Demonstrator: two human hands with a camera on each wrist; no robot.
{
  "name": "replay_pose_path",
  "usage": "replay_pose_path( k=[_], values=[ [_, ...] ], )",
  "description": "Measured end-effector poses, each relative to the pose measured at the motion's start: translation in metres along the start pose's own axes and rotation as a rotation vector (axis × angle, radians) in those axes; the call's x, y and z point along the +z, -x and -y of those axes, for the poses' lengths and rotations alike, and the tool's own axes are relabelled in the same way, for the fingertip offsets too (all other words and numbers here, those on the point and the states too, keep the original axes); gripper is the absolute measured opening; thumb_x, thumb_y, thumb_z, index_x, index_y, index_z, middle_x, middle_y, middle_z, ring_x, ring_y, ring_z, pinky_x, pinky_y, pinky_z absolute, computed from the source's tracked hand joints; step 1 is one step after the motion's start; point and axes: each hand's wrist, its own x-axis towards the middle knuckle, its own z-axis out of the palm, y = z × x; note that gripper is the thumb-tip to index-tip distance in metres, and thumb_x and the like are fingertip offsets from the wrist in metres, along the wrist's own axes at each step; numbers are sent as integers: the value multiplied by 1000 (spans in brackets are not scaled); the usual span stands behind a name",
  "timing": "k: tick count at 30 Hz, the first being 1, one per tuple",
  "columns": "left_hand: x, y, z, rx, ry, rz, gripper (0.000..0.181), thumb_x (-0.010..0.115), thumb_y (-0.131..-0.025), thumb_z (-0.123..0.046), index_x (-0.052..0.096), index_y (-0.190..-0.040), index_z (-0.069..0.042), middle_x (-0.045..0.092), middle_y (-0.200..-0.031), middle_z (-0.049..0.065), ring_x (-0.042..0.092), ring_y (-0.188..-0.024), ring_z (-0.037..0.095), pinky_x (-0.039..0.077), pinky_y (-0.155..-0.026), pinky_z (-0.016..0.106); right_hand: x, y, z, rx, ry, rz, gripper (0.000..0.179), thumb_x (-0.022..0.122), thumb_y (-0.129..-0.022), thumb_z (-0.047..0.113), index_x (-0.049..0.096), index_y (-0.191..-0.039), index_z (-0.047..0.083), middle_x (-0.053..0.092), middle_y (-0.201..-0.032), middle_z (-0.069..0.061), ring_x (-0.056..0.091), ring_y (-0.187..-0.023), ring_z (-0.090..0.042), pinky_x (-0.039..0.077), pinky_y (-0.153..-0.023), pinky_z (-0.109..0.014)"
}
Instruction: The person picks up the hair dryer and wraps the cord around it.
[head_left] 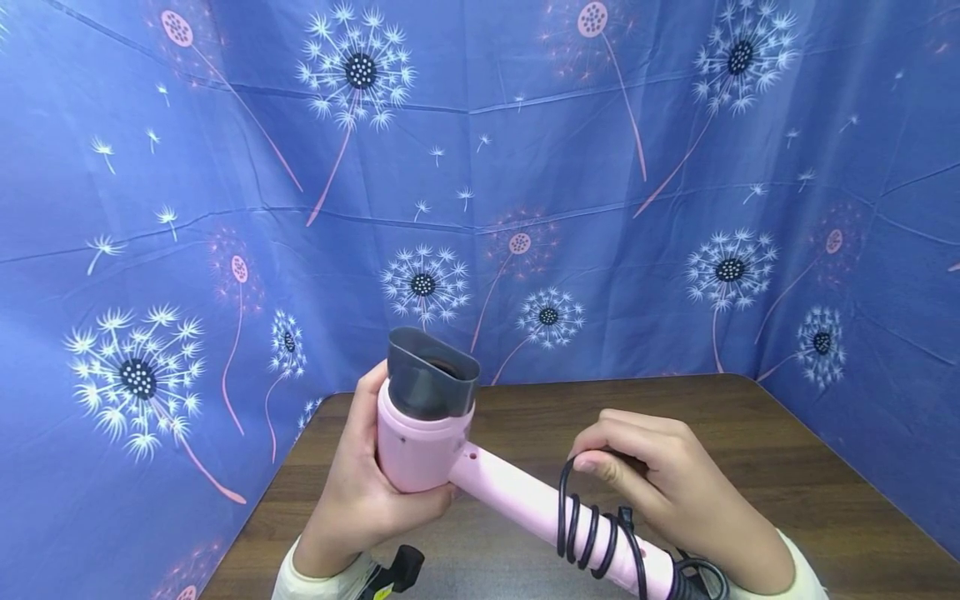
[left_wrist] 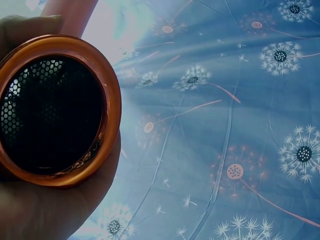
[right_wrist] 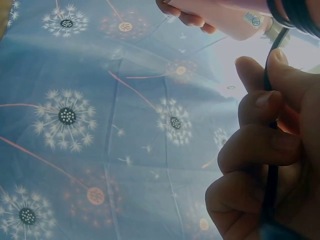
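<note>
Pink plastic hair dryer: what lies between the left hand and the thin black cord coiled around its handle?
In the head view, a bare stretch of the pink plastic handle lies between the left hand and the coiled black cord.

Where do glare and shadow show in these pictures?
Head view: fairly even light, pink plastic hair dryer clear; left wrist: white glare on blue dandelion-print fabric, bare left hand shadowed; right wrist: glare beside the hair dryer, right hand dark.

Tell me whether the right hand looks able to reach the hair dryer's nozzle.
Probably yes: the nozzle looks clear on the side facing the right hand, with the left hand gripping the barrel from the other side. The right hand pinches the cord, so may have to let go first.
</note>
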Motion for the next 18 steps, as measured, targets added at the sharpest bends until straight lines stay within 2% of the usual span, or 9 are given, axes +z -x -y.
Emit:
replay_pose_path(
  k=[7,12,18],
  values=[
    [1,-1,0,24,45,-31,117,87,-50,14,32,-153,3,61,-126,21,64,-105,27,53,-92,33,2,0,-4,-32,27,-12,7,65,-100,13,70,-99,17,55,-79,13,47,-70,4,40,-65,-9],
    [1,-1,-1,41,55,-71,117,87,-50,16,32,-152,4,61,-126,22,63,-105,28,53,-93,32,3,-2,-9,-84,34,-14,12,60,-104,15,71,-100,13,56,-79,11,47,-70,3,39,-64,-8],
    [2,-4,-1,59,79,-90,115,86,-51,18,31,-151,7,61,-125,25,64,-104,29,55,-92,34,4,-5,-14,-145,27,-18,20,55,-107,17,71,-100,9,57,-78,10,48,-68,3,39,-63,-7]
  ],
)
